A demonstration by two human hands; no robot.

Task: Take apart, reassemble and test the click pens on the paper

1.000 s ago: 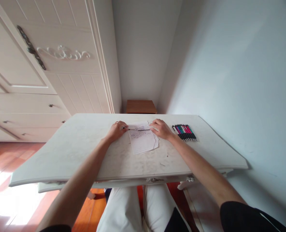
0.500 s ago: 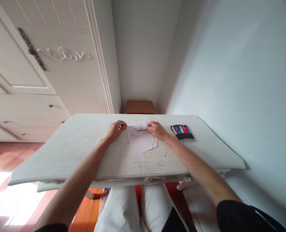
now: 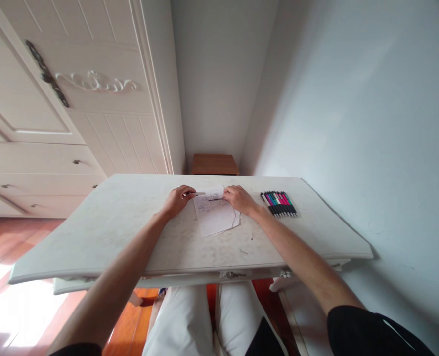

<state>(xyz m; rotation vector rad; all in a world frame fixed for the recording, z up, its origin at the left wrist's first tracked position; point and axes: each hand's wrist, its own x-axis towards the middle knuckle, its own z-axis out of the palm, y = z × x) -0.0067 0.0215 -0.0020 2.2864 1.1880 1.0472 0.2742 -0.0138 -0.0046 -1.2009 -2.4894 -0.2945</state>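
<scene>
A torn white sheet of paper [image 3: 215, 217] with faint scribbles lies on the white table [image 3: 130, 222]. Over its far end my two hands face each other. My left hand [image 3: 177, 199] is closed in a pinch on a small white pen part [image 3: 200, 194]. My right hand [image 3: 239, 198] is closed on a thin dark pen refill [image 3: 215, 200] that points left toward the other hand. The two pieces stay a little apart.
A row of several pens [image 3: 279, 203] with black, teal and pink barrels lies to the right of my right hand. A white wardrobe [image 3: 74, 99] stands at the left, a brown wooden stand [image 3: 214, 163] behind the table, and a pale wall on the right.
My right hand with the dark refill has shifted slightly left, closer to my left hand. The view has drifted a little.
</scene>
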